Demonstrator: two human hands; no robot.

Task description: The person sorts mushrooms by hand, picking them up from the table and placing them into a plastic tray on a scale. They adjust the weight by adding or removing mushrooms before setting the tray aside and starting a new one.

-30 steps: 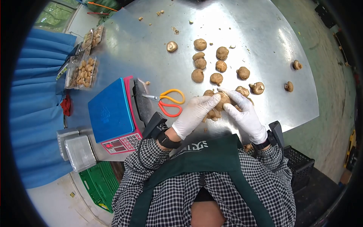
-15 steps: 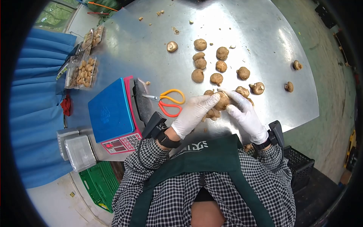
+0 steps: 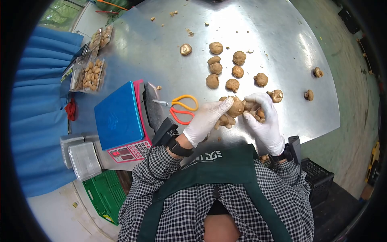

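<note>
My left hand point(image 3: 208, 119), in a white glove, is closed on a round brown mushroom point(image 3: 236, 109), its thumb lying along the cap. More mushrooms point(image 3: 226, 121) cluster under and beside those fingers. My right hand point(image 3: 266, 122), gloved too, curls around several mushrooms point(image 3: 260, 114) just right of the held one; its palm side is partly hidden. Beyond both hands, loose mushrooms point(image 3: 232, 85) lie in rough rows on the metal table. Orange-and-red-handled scissors point(image 3: 184, 109) rest left of my left hand.
A digital scale point(image 3: 119, 117) with a blue platform stands on the left of the metal table point(image 3: 161, 64). Behind it are packed trays of mushrooms point(image 3: 92, 76). Stacked clear trays point(image 3: 84, 160) sit at the near left, above a green crate point(image 3: 104, 197). A black crate point(image 3: 317, 179) is at lower right.
My right hand has come away from the mushroom in my left hand and now curls over the mushrooms to its right. The left hand keeps its hold.
</note>
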